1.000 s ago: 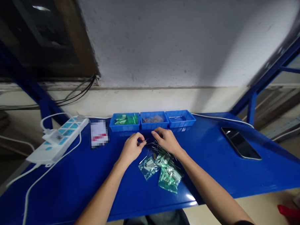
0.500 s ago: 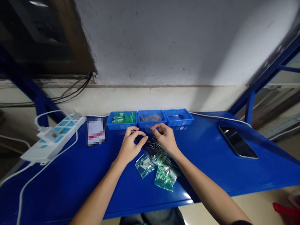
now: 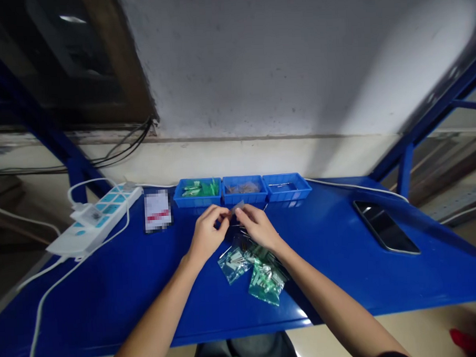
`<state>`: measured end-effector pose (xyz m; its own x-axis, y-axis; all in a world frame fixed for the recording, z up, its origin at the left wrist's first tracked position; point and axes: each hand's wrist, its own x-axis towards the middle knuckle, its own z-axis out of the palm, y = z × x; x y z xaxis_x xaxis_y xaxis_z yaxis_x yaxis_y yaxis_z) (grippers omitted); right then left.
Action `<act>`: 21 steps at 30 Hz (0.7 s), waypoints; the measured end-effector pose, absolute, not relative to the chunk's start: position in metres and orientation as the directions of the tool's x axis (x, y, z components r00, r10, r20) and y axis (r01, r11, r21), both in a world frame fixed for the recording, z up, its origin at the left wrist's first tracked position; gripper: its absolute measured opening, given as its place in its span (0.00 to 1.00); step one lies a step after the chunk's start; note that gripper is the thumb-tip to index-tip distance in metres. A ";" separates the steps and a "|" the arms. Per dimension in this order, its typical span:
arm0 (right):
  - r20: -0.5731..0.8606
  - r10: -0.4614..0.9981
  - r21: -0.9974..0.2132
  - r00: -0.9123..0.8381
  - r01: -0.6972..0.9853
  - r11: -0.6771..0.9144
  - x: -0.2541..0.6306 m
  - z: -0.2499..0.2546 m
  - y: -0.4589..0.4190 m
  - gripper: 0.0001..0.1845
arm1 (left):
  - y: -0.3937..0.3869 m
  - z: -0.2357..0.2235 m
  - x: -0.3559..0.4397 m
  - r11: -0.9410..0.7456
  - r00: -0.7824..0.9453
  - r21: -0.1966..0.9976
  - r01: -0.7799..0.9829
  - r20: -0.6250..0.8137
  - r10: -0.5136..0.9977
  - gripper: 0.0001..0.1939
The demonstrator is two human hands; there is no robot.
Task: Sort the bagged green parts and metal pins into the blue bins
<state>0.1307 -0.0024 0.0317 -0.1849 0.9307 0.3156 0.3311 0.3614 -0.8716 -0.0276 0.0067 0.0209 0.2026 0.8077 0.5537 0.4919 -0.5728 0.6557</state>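
A small clear plastic bag (image 3: 238, 205) is held up between my two hands, just in front of the middle blue bin. My right hand (image 3: 258, 226) pinches it between thumb and fingers. At its left edge, the fingers of my left hand (image 3: 209, 230) are closed on it too; the exact grip is partly hidden. Below my hands lie a clear bag of white pieces (image 3: 234, 263) and a green-tinted bag of small parts (image 3: 266, 283). Thin metal rods lie loose under my right hand, mostly covered by it.
Three blue bins stand along the wall: the left bin (image 3: 197, 201) with green and white pieces, the middle bin (image 3: 244, 198) with clear bags, the right bin (image 3: 288, 194) with thin metal rods. A power strip (image 3: 93, 221) with cables lies left, a phone (image 3: 386, 227) right.
My left hand opened and came away from a thin piece, then closed beside my right hand. A clear bag came up in my right hand, and both hands now meet at it.
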 end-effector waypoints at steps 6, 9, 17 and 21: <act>0.268 0.957 -0.896 -0.109 0.338 0.289 0.132 0.030 0.003 0.15 | 0.005 0.016 -0.026 -0.605 0.308 0.541 0.584 0.541 0.782 0.09; 0.485 0.875 -0.761 0.009 0.496 0.417 0.138 0.035 0.001 0.14 | 0.010 0.010 -0.027 -0.566 0.353 0.488 0.664 0.462 0.813 0.11; 0.873 0.184 -0.484 0.451 0.762 0.429 0.193 0.078 0.004 0.18 | 0.009 -0.006 -0.018 -0.461 0.336 0.388 0.798 0.348 0.875 0.05; 0.888 0.398 -0.381 0.231 0.855 0.353 0.192 0.066 0.024 0.19 | 0.008 -0.007 -0.016 -0.469 0.350 0.386 0.795 0.340 0.873 0.06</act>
<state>0.1924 0.0243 0.0658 0.2310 0.3982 0.8878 0.8548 0.3528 -0.3806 -0.0157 0.0084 -0.0075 0.3502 0.8730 0.3396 0.7945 -0.4688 0.3859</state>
